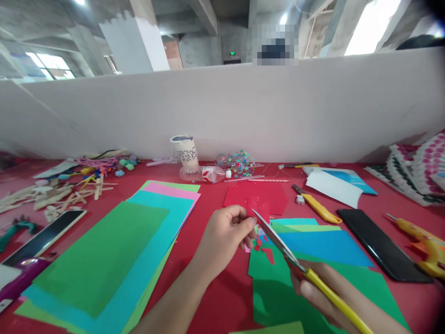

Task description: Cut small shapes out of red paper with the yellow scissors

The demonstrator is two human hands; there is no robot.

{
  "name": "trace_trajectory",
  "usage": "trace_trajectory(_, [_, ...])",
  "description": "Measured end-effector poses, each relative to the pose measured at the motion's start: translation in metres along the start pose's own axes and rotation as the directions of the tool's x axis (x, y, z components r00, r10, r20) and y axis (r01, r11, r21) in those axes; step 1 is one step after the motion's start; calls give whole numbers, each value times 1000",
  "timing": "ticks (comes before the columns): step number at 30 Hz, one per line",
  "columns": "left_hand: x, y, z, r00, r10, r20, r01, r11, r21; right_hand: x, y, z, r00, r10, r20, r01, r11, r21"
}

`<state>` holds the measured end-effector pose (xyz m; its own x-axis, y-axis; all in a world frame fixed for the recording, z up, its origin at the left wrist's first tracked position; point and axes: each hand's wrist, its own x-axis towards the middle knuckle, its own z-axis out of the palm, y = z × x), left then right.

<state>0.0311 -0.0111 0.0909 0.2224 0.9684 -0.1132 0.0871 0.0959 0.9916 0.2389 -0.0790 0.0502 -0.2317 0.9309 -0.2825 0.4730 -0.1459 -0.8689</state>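
Observation:
My left hand (227,229) is closed in a pinch, its thumb and forefinger on a small piece of red paper (259,205) that blends into the red sheet behind it. Fingers of my right hand (323,283) wrap round yellow-handled scissors (278,241). The blades look nearly closed, and their tips reach the left fingertips and the red piece. Small red paper scraps (267,255) lie below, on green paper (288,292). Beyond that, a blue sheet (323,246) overlaps the stack.
Stacked coloured sheets (104,255) lie left, beside a phone (45,236). To the right are a utility knife (321,208), a black phone (382,246) and a yellow glue gun (424,241). A cup (187,153) and plastic bottle (210,174) stand by the white partition (222,111).

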Motion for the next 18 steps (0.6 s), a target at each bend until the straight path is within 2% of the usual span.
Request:
trace_trajectory(5, [16, 13, -9, 997, 28, 73, -33, 997, 71, 8, -6, -13, 997, -67, 25, 68, 997, -22])
trace_trajectory(9, [19, 23, -20, 998, 49, 43, -54, 992, 113, 16, -20, -16, 995, -96, 16, 97, 995, -33])
trace_trajectory(15, [13, 37, -41, 996, 63, -64, -60, 997, 47, 34, -40, 2, 991, -124, 43, 123, 992, 22])
trace_trajectory(18, [8, 41, -49, 991, 57, -124, -55, 998, 22, 38, -38, 14, 984, -177, -11, 177, 982, 64])
